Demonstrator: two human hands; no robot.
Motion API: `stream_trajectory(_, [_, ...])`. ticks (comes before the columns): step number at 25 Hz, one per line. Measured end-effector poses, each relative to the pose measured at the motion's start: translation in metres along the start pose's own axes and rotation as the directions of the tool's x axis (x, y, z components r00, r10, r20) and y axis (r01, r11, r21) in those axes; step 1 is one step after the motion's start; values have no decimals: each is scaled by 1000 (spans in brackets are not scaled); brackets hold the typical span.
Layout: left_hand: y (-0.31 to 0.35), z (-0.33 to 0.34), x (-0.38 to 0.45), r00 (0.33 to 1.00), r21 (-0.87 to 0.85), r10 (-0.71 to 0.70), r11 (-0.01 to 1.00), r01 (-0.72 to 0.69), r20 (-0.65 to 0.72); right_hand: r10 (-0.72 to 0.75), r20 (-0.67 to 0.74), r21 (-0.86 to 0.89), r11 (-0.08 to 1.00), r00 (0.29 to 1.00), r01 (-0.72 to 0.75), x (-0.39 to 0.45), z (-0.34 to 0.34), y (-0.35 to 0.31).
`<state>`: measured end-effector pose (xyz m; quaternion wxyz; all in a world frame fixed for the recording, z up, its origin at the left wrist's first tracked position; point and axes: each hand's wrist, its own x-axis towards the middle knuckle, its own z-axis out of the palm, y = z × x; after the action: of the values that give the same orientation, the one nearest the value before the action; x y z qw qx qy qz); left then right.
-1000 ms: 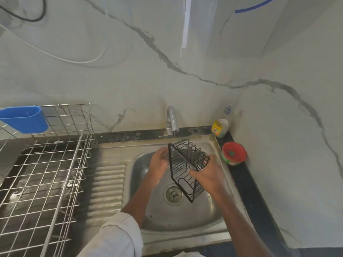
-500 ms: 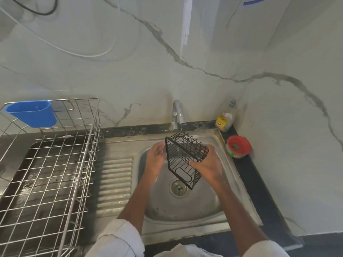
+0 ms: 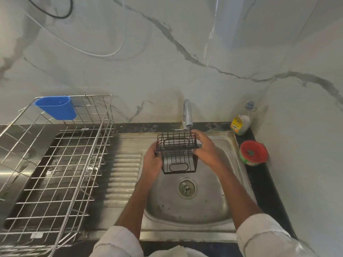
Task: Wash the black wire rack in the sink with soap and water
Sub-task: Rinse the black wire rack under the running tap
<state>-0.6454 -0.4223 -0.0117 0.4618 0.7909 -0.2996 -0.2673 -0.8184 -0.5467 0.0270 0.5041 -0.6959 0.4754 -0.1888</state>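
Head view: black rack (image 3: 177,153) held over the sink (image 3: 187,206), just below the tap (image 3: 187,114) spout. Left hand (image 3: 152,162) grips the rack's left side, fingers curled on the wire. Right hand (image 3: 206,149) grips its right side, fingertips at the top rim. Drain (image 3: 186,188) below the rack. Right of sink: soap bottle (image 3: 241,121), red tub (image 3: 253,153). Left of sink: steel drying basket (image 3: 55,164) with blue cup (image 3: 56,107).

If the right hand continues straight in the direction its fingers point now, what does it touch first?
Probably the tap: the right hand, gripping the black wire rack, points up-left toward the spout, though depth is unclear.
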Motion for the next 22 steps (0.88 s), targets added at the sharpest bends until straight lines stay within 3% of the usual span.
stream_trajectory(5, [-10,-11,-14,988,-52,-99,994,93,-120,-32,89,52,998,996,28,34,19,-6])
stream_trajectory(10, [-11,-21,-21,982,-63,-99,994,89,-164,-34,153,48,998,988,27,36,24,-14])
stream_trajectory(15, [-3,-12,0,999,1,-6,1000,6,-53,10,115,107,994,993,-22,13,5,-3])
stream_trajectory(18, [0,6,37,994,70,103,992,-105,34,86,63,-5,996,994,-86,-2,-9,13])
stream_trajectory(22, [8,37,68,973,13,96,995,-101,212,111,-41,-167,979,993,-117,-15,-15,36])
